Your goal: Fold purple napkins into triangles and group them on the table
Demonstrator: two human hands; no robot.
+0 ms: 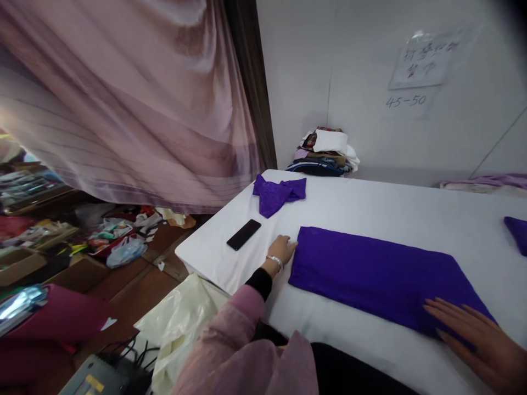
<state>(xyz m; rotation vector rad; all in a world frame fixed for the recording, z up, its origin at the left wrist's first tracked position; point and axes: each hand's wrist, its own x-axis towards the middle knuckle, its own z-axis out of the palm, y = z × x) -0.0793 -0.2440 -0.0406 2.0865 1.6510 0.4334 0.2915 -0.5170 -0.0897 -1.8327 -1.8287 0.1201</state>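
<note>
The purple cloth [370,269] lies flat and long on the white surface [395,200], and at its left end is the left hand [282,249], whose grip is a little curled, but I cannot tell if it pinches the edge. The right hand [477,337] is at the right end of the cloth, its grip spread, with straight fingers. Left of the cloth are a black phone [244,235] and, farther back, a small purple bundle [274,196].
</note>
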